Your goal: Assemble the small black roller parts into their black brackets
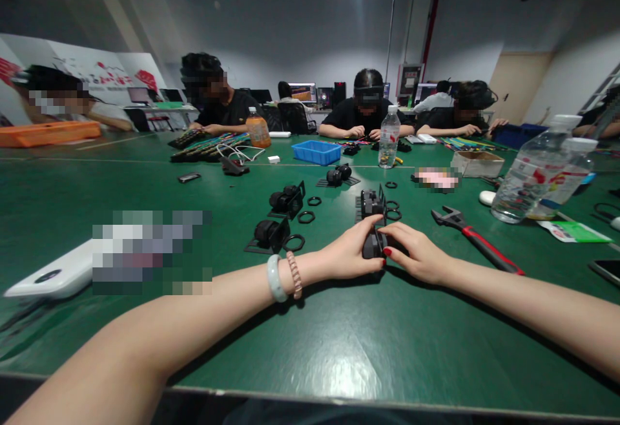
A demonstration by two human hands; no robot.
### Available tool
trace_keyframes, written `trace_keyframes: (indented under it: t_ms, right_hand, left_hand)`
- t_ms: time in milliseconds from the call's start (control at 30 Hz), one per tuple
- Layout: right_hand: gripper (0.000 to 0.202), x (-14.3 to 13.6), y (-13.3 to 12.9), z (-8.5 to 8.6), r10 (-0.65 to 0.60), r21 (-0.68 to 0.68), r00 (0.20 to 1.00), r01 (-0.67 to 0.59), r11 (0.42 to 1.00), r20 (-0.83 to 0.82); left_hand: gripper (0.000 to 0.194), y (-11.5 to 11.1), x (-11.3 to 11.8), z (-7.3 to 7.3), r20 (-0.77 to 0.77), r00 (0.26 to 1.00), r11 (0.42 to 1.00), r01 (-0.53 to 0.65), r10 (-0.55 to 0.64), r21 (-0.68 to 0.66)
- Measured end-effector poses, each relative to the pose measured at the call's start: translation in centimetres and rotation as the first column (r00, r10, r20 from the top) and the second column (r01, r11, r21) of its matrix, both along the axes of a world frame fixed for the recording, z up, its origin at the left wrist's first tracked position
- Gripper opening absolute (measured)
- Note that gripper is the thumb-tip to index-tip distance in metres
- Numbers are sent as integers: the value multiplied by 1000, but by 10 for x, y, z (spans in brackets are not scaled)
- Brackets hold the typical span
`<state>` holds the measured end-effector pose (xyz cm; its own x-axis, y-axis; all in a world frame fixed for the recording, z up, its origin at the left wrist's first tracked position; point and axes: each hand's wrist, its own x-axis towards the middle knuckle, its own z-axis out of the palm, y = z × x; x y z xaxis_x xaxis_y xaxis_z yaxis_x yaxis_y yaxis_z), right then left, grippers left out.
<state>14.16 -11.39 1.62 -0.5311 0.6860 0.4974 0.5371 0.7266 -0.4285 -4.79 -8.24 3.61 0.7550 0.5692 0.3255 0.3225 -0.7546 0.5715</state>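
Near the middle of the green table, my left hand (356, 249) grips a black part (372, 245) from its left side, thumb and fingers around it. My right hand (415, 252) touches the same part from the right, its thumb and fingertips closed on that edge. The part's lower side is hidden by my hands. Just beyond it stands another black assembly (372, 201), with black rings (393, 214) to its right. Two more black assemblies, one nearer (267, 234) and one farther (287, 199), stand to the left with rings (293, 242) beside them.
An adjustable wrench (477, 241) lies right of my right hand. Large plastic bottles (527, 170) stand farther right. A white device (62, 270) lies at left. Beyond are a blue tray (316, 152), a bottle (389, 137) and several people seated at the table.
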Motion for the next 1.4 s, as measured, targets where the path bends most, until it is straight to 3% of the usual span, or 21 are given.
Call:
trace_keyframes:
  t_ms: [667, 867, 1133, 1400]
  right_hand:
    - [43, -2, -3, 2, 9, 34, 1000, -8, 999, -9]
    - [55, -2, -2, 0, 2, 45, 999, 0, 999, -34]
    - [43, -2, -4, 0, -14, 19, 999, 15, 1000, -50]
    - [43, -3, -3, 0, 12, 12, 998, -12, 1000, -59]
  left_hand:
    - [73, 2, -1, -3, 11, 1000, 1000, 9, -9, 12]
    - [74, 2, -1, -3, 11, 1000, 1000, 6, -6, 17]
    - [74, 2, -1, -2, 6, 1000, 1000, 8, -8, 5]
    - [75, 1, -1, -1, 13, 1000, 1000, 13, -13, 3]
